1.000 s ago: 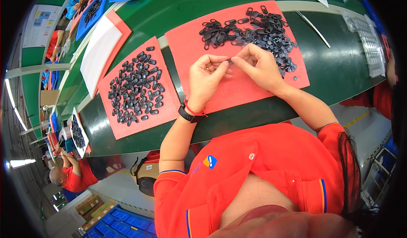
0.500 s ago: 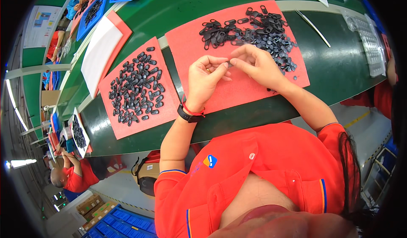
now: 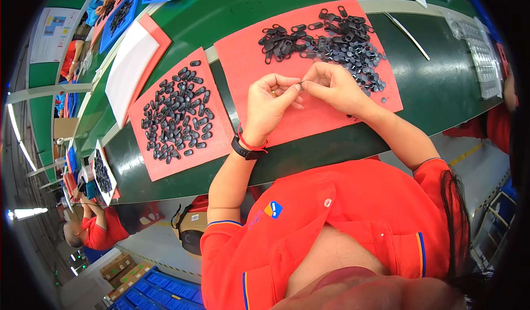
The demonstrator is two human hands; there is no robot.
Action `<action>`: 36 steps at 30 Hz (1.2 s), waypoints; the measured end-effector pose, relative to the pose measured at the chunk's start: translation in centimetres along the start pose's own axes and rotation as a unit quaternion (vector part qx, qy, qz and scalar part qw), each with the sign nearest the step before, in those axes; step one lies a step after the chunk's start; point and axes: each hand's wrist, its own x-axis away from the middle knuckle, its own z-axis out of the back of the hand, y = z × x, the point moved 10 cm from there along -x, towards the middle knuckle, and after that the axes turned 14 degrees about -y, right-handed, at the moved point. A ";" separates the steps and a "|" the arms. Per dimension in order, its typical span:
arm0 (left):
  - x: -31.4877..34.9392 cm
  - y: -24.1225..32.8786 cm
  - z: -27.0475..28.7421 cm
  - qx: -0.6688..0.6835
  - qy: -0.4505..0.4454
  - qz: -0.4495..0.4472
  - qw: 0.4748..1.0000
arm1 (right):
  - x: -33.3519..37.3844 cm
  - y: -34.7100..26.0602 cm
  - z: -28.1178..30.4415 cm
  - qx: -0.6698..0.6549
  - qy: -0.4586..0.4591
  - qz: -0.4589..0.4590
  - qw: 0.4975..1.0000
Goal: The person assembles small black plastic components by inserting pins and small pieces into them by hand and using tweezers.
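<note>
Over the right-hand pink foam mat (image 3: pixel 243 48), my left hand (image 3: pixel 269 101) and my right hand (image 3: pixel 338 88) meet fingertip to fingertip. Both are closed in a pinch on one small dark part (image 3: pixel 301 83), mostly covered by the fingers, so its exact kind does not show. Just beyond them lie a heap of black oblong rings (image 3: pixel 284 44) with open centres and a pile of small dark round discs (image 3: pixel 359 59). To the left, many black oval pieces (image 3: pixel 176 111) are spread over a second pink mat (image 3: pixel 157 169).
White tweezers (image 3: pixel 408 37) lie on the green table (image 3: pixel 403 70) to the right, near a clear plastic tray (image 3: pixel 483 62). White foam sheets (image 3: pixel 130 70) rest at the left, with blue trays (image 3: pixel 122 17) of dark parts beyond. Another person (image 3: pixel 102 227) sits at the far left.
My right hand's fingers have curled in and dropped slightly toward me. The pinched part stays between both hands, while the left hand has barely shifted.
</note>
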 end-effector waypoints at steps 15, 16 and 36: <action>0.1 -0.6 0.1 -0.025 0.005 0.030 0.999 | -0.1 1.0 -0.2 0.032 -0.015 -0.018 0.999; 0.1 -0.6 0.1 -0.025 0.005 0.030 0.999 | -0.1 1.0 -0.2 0.041 -0.017 -0.022 0.999; 0.9 5.0 4.3 -0.330 0.064 -0.038 0.941 | 0.3 -0.9 -1.1 0.153 0.038 0.003 0.987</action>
